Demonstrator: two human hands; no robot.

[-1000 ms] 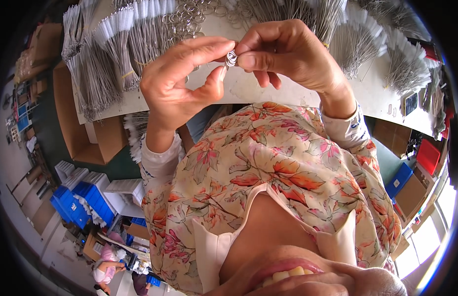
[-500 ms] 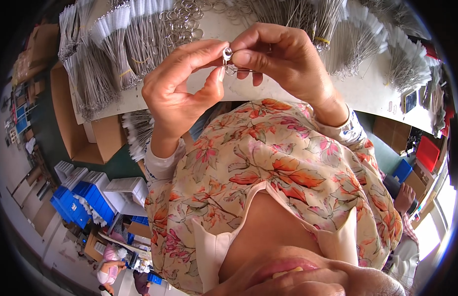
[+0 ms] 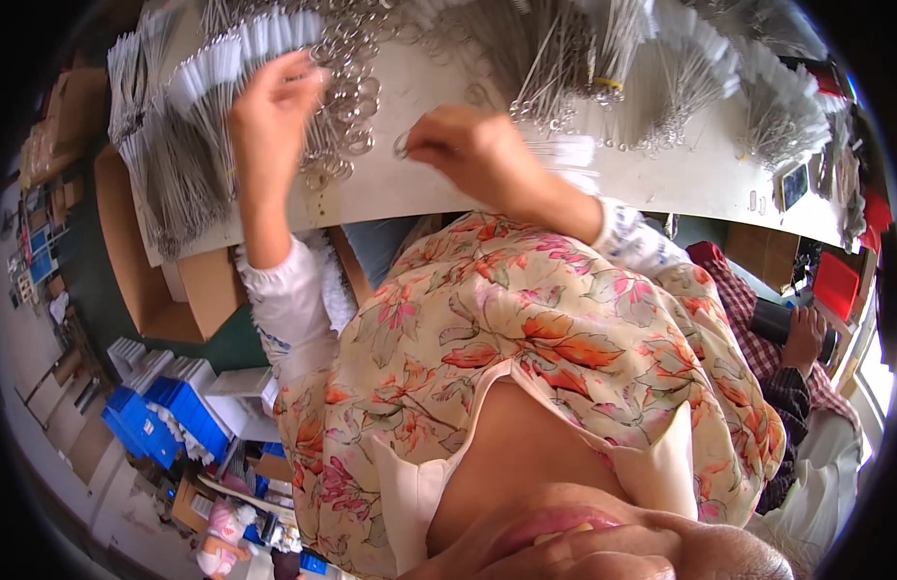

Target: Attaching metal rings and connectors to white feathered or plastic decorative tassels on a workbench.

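Note:
My left hand point(image 3: 279, 111) is over the far left of the table, beside a heap of metal rings point(image 3: 352, 101) and in front of bundled wire brushes point(image 3: 241, 53) with white bristles. Its fingers are smeared by motion, so what they hold, if anything, is hidden. Nearer the middle, my right hand point(image 3: 482, 155) is closed, pinching a metal ring point(image 3: 402, 146) at its fingertips. White-bristled brushes point(image 3: 569, 153) show just beyond that hand on its right; whether they hang from the ring cannot be made out.
More wire brushes point(image 3: 685, 82) lie in bundles along the table's point(image 3: 439, 188) far right side. A phone-like device point(image 3: 795, 186) sits at the right edge. Below left stand an open cardboard box point(image 3: 125, 251) and blue bins point(image 3: 188, 411). At right is another person's hand point(image 3: 804, 338).
My hands were together, working at a small metal ring. Now they are apart: the left has swung far left to the rings, the right has moved slightly left and lower.

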